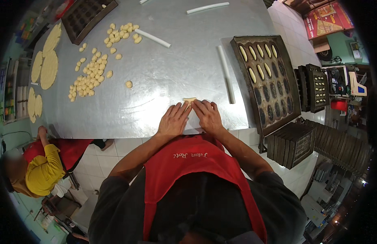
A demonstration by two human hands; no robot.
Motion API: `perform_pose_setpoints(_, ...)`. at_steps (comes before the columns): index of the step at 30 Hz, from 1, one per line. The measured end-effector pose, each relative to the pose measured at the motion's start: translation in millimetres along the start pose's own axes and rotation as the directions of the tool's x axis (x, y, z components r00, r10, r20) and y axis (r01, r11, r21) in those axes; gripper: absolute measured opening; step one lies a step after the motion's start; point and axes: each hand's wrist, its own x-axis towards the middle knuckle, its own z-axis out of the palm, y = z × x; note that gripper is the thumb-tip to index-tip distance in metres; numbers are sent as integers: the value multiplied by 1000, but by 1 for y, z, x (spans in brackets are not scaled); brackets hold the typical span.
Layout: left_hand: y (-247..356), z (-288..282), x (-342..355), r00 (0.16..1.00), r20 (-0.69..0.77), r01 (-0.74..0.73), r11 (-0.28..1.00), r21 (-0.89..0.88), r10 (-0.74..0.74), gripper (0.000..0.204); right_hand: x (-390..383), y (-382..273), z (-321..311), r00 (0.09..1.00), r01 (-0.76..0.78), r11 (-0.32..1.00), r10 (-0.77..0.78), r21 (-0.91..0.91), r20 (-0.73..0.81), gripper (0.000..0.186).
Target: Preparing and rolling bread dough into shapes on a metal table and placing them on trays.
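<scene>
Both hands on one small dough roll (189,99), which lies crosswise on the metal counter (156,77), close to the near edge. Left hand (175,119): palm down, fingers extended and angled inward, fingertips at the near side of the roll. Right hand (208,118): mirrors it, palm down, fingers reaching in from the other side, tips on or at the roll's right part. Grip on both is wide, fingers laid out rather than curled round anything; exact contact under the tips can't be made out. Lone dough ball (128,84) sits left of the hands, apart from the rest. Beyond it, farther left, a big cluster of dough balls (88,77), some touching, plus a second group (122,33) higher up. White rod (226,73) lies lengthwise to the right, near the moulded baking tray (266,92). Tray carries eight slim dough strips (260,72), five in the far row, three in the next, each in its own cavity. Another white rod (154,38) lies by the upper ball group, one end near it. Flat dough sheets (49,70) along the left edge, dark moulded tray (84,19) at far left. Stacked trays (292,144) below right. Co-worker (44,168) in yellow top, left of the counter.
</scene>
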Motion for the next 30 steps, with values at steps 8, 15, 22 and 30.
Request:
perform_pose_setpoints(8,-46,-54,28,956,-211,140,949,-284,-204,29,101,-11,38,955,-295,939,287,175,68,53)
perform_pose_setpoints(15,-287,-125,17,756,-511,477,879,2,-410,33,72,-49,18,955,-208,968,231,-140,183,82)
perform_pose_setpoints(22,-371,-140,89,775,-505,565,773,289,-379,38,118,-19,42,974,-219,947,197,235,114,60)
perform_pose_setpoints(30,-234,-102,92,769,-290,422,793,-440,-570,29,35,20,-5,970,-236,919,203,317,133,33)
